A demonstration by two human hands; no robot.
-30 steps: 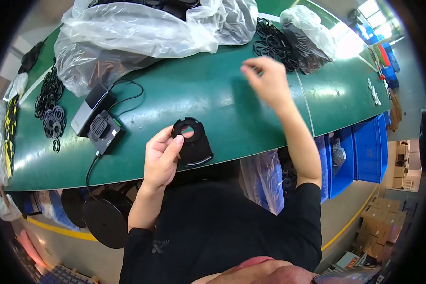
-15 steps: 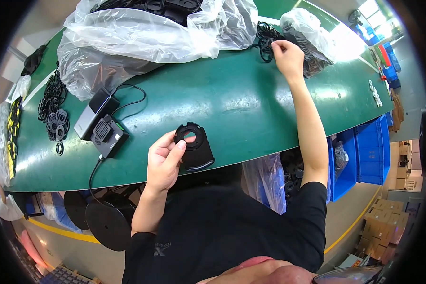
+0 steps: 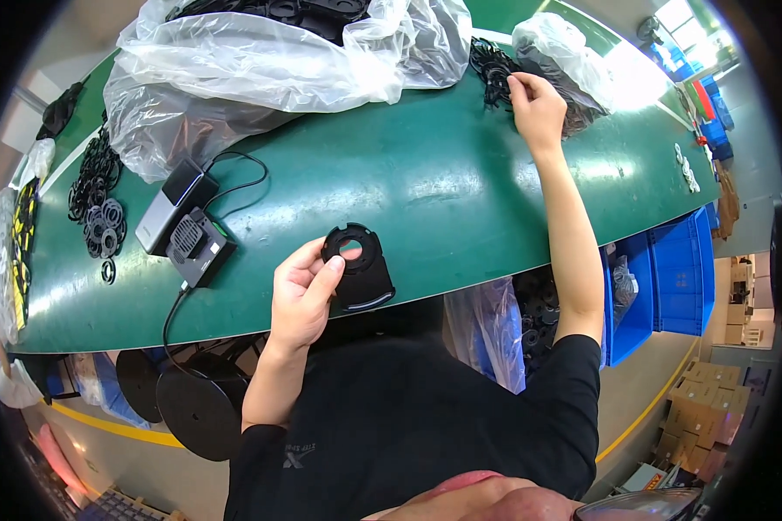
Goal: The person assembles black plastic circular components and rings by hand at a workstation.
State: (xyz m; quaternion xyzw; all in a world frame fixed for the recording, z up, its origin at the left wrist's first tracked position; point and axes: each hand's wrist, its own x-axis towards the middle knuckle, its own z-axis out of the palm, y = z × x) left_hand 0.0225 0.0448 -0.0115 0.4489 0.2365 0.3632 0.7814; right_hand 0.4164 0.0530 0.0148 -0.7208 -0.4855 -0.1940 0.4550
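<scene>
My left hand point(image 3: 302, 291) grips a flat black plastic part point(image 3: 365, 271) between thumb and fingers, just above the table's near edge. One end of this part is a notched ring with a round hole; the other is a squared tab with a pale line along its rim. Stretched far out to the right, my right hand point(image 3: 539, 108) has thumb and forefinger pinched together at a pile of thin black rings point(image 3: 493, 71). Whatever sits between those fingertips is too small to make out.
A large clear plastic bag point(image 3: 261, 65) of black parts covers the far table. Beside the ring pile stands another clear bag point(image 3: 558, 48). A grey and black device point(image 3: 182, 217) with cables lies left, near loose rings point(image 3: 104, 227). Blue bins point(image 3: 682, 273) stand right, below table height.
My right hand has shifted slightly right at the ring pile, and the rings by its fingertips lie differently. The left hand and its black part have hardly moved.
</scene>
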